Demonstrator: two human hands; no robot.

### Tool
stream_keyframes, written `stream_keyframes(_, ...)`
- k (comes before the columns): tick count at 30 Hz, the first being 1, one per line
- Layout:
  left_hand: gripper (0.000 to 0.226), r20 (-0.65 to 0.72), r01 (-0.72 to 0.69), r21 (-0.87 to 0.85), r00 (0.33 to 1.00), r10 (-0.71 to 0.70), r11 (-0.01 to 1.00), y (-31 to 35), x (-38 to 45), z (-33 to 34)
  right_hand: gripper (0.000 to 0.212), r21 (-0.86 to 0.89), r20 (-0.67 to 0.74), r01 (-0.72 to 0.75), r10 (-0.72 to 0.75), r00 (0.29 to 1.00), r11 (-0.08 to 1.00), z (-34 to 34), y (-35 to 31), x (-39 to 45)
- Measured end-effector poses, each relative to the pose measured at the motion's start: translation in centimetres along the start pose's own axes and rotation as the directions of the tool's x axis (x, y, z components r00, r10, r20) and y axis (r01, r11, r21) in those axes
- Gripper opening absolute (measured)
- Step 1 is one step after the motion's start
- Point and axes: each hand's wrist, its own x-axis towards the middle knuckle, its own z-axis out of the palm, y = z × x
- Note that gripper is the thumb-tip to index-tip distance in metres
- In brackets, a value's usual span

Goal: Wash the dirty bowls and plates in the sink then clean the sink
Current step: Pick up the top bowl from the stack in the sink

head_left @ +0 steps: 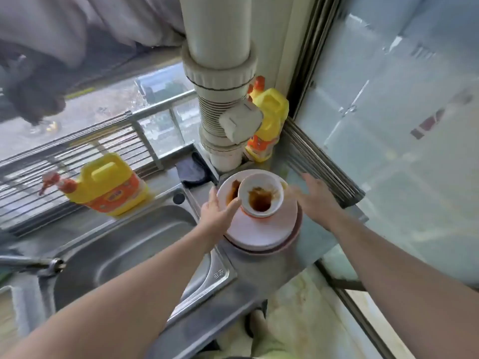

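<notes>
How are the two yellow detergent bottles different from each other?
The left detergent bottle stands in the open on the ledge behind the sink; the right detergent bottle is tucked in the corner, partly hidden behind the white pipe. The left bottle's red pump points left and shows whole; the right bottle shows only an orange-red top. Both are yellow with orange labels.

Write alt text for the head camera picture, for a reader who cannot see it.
Two bare hands reach for a stack of dirty plates topped by a sauce-stained bowl, right of a steel sink. The left hand touches the stack; the right hand is open beside it.
</notes>
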Motion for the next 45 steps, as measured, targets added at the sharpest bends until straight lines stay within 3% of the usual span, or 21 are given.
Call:
stream_keyframes(3,0.134,0.08,0.12,-0.272,0.992,-0.102,0.955,-0.7,0.9,0.6,0.108,0.131,0.169,-0.153,0.13,0.977,0.98,0.8,0.7,1.1)
stream_keyframes(6,0.131,0.079,0.157,-0.407,0.988,-0.136,0.9,-1.7,1.9,1.2,0.123,0.237,0.253,-0.221,0.16,0.954,0.946,2.2,1.4,2.3)
stream_keyframes(9,0.111,0.07,0.175,-0.531,0.984,-0.163,0.829,-2.6,3.4,1.5,0.093,0.307,0.309,-0.208,0.109,0.945,0.929,3.1,1.2,2.8)
stream_keyframes(11,0.096,0.094,0.134,-0.574,0.991,-0.098,0.808,-2.9,3.9,1.7,0.075,0.354,0.312,-0.211,0.097,0.945,0.911,3.5,1.0,3.1)
stream_keyframes(14,0.071,0.051,0.038,-0.597,0.999,-0.01,0.801,-2.6,3.7,1.9,0.068,0.403,0.287,-0.241,0.128,0.949,0.883,4.1,0.8,3.9)
stream_keyframes(19,0.087,0.0,0.033,-0.633,0.999,-0.042,0.774,-2.9,3.8,2.1,0.059,0.41,0.177,-0.247,0.189,0.966,0.878,5.3,0.3,3.2)
stream_keyframes(27,0.071,-0.045,-0.059,-0.637,0.998,0.039,0.769,-7.2,1.1,-5.6,0.051,0.404,0.087,-0.035,0.0,0.996,0.914,9.2,-6.9,-1.7)
stream_keyframes(32,0.072,-0.122,-0.037,-0.666,0.991,-0.06,0.745,-13.7,-2.3,-13.5,0.067,0.419,0.252,-0.001,-0.115,0.961,0.908,15.9,-12.5,-5.2)
stream_keyframes(37,0.063,-0.234,-0.089,-0.646,0.968,-0.086,0.758,-18.5,-6.1,-19.2,0.055,0.43,0.371,-0.024,-0.153,0.916,0.902,23.8,-15.8,-7.1)
stream_keyframes(40,0.049,-0.236,-0.071,-0.662,0.965,-0.118,0.746,-21.6,-6.6,-20.4,0.052,0.392,0.429,-0.032,-0.152,0.89,0.92,28.2,-15.7,-6.9)
stream_keyframes(45,0.066,-0.15,0.096,-0.771,0.933,-0.327,0.63,-26.6,-4.4,-20.7,0.056,0.294,0.531,-0.081,-0.092,0.842,0.952,33.4,-14.8,-5.6)
